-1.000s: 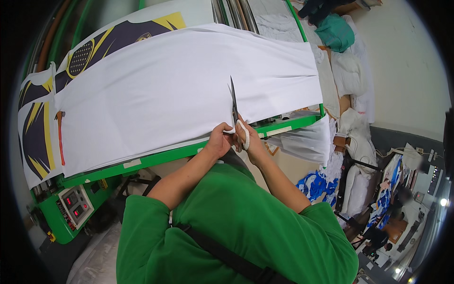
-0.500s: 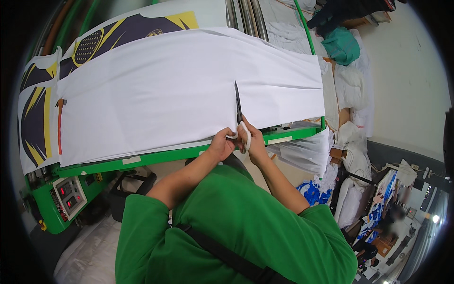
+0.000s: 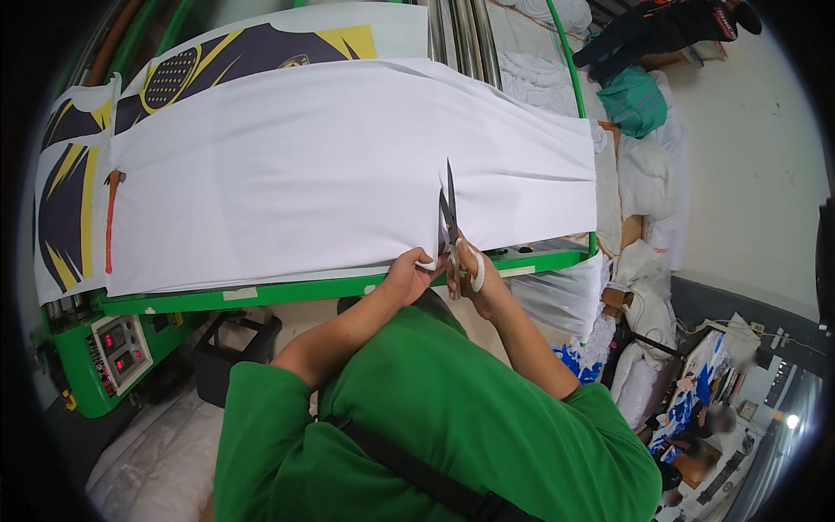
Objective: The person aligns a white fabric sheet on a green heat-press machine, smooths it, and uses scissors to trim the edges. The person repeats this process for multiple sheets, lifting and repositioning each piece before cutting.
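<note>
Person in a green shirt at the near edge of a green-framed machine table (image 3: 287, 291), both hands up at the front hem of a wide sheet of white fabric (image 3: 304, 174) spread across it. Right hand (image 3: 474, 271) closed round the handles of a pair of scissors (image 3: 449, 228); one finger wrapped in white tape. Blades point away from the person, lying in a slit that runs up from the hem approx. a third of the way into the sheet, blades slightly apart. Left hand (image 3: 410, 271) curled, pinching the fabric edge just left of the slit, touching the cloth, close beside the scissor handles. Under the white sheet, at left & top, a printed layer (image 3: 65, 209) in dark purple w/ yellow shapes shows. Control box (image 3: 120, 344) w/ red displays on the machine's front left. Piles of white cloth (image 3: 644, 183) & a teal bundle (image 3: 633, 97) along the right side.
</note>
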Motion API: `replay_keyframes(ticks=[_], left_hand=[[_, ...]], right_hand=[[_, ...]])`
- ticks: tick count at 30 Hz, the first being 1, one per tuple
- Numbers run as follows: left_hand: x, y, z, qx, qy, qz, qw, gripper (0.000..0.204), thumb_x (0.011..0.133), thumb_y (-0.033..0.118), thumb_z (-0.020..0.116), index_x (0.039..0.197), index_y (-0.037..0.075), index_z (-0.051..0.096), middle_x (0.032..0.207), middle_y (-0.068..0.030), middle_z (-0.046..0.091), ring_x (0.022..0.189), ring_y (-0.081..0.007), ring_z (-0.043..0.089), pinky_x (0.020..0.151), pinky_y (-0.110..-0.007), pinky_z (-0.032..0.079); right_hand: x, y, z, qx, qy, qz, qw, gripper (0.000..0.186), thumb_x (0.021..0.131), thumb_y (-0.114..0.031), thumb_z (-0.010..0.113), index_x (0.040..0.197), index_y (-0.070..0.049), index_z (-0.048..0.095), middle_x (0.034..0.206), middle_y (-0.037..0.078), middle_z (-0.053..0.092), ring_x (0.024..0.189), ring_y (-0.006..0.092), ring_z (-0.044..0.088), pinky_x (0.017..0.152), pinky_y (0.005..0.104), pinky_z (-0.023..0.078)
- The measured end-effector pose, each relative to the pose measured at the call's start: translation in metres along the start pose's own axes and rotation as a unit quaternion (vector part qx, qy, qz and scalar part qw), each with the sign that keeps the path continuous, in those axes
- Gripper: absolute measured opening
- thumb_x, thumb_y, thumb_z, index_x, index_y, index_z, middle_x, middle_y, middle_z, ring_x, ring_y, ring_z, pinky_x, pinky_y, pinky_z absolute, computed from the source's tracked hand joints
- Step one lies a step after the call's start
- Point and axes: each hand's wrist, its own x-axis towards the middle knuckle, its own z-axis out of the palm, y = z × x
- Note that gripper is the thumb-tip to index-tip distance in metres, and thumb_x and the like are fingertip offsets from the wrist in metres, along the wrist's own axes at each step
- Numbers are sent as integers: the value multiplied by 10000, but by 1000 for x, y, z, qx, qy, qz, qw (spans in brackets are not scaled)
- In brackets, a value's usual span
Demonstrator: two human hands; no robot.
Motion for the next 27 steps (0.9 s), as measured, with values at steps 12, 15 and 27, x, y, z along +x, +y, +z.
replay_keyframes(ticks=[12,15,27], left_hand=[[-14,4,-1,35,-55,-13,998,415,856,44,504,1241,-86,587,1164,-149,665,1088,-267,637,1050,-420,495],[-13,4,-1,58,-1,-7,998,419,860,40,507,1252,-83,585,1171,-149,662,1108,-267,632,1065,-422,491],[2,-8,-25,62,-4,24,998,417,897,39,491,1294,-56,576,1261,-128,651,1206,-251,613,1134,-423,456]], right_hand=[[14,8,4,-27,-3,-54,998,699,1077,-491,583,1639,-127,382,799,-11,542,666,101,542,582,265,466],[25,2,7,-18,6,-60,998,686,1078,-499,573,1618,-112,404,754,-20,516,648,94,537,568,266,454],[50,11,12,-14,58,-84,995,809,1014,-493,707,1650,-119,377,753,-47,514,622,67,505,513,253,407]])
